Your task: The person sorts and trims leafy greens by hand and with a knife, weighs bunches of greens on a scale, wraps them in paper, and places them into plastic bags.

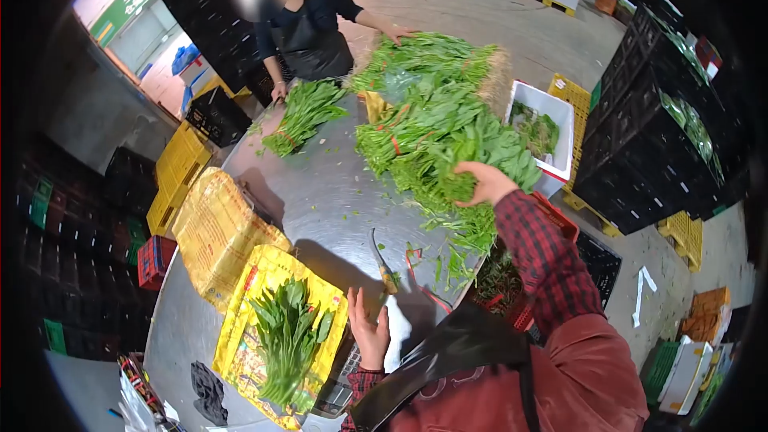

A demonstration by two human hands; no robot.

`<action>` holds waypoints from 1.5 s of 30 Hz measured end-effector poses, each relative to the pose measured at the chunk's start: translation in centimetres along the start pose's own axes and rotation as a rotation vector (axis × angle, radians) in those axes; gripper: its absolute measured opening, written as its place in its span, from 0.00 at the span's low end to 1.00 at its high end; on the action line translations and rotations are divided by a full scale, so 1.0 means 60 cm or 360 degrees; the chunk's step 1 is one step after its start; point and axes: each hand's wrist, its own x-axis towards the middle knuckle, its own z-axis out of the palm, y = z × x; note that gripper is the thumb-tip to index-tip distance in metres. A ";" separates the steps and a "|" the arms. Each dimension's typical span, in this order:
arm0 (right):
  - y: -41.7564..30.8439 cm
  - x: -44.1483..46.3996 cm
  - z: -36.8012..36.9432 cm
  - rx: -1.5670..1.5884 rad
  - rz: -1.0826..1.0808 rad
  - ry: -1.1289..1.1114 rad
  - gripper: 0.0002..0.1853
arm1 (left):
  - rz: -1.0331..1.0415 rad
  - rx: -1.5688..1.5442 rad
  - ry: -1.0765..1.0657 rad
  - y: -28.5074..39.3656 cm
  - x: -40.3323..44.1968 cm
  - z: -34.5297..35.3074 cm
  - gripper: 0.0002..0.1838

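My right hand (485, 184) is at the near side of a large pile of leafy greens (432, 116), its thumb and fingers curled around some of the stems. My left hand (370, 330) is held palm up near the table's front edge, fingers spread and holding nothing. Left of it, a loose bunch of greens (290, 340) lies on a yellow printed sack (232, 328). A curved knife (389, 276) with a yellowish handle rests on the metal table (320, 192). Red ties (414, 268) lie beside it. Several bundles in the pile have red bands.
Across the table a person (308, 32) in a dark apron touches the pile and a banded bunch (300, 116). A white foam box (548, 124) with greens stands at right, near stacked black crates (640, 144). A folded woven sack (220, 228) and black cloth (208, 392) lie at left.
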 end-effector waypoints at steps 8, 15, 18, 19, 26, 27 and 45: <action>0.062 -0.010 -0.076 0.0388 -0.0260 -0.0206 0.14 | -0.0089 -0.0381 -0.0147 0.009 0.028 0.021 0.32; 0.133 -0.061 -0.120 0.0379 -0.0521 -0.0239 0.17 | -0.0352 -0.1020 -0.0885 0.064 0.175 0.125 0.30; 0.169 -0.092 -0.144 -0.0367 -0.0924 -0.0220 0.18 | -0.0681 -0.1512 -0.1364 0.080 0.246 0.199 0.40; 0.180 -0.102 -0.151 -0.1090 -0.1294 -0.0248 0.19 | -0.0687 -0.1510 -0.1361 0.089 0.262 0.214 0.40; 0.350 -0.048 -0.225 -0.0563 -0.0730 -0.0718 0.20 | -0.0907 -0.2727 -0.1781 0.172 0.227 0.243 0.42; 0.361 -0.043 -0.234 -0.0465 -0.0733 -0.0782 0.20 | -0.0983 -0.2577 -0.1709 0.142 0.222 0.251 0.40; 0.273 -0.157 0.019 -0.0759 -0.0857 -0.0427 0.31 | -0.0845 -0.2083 -0.0691 0.179 0.179 0.174 0.23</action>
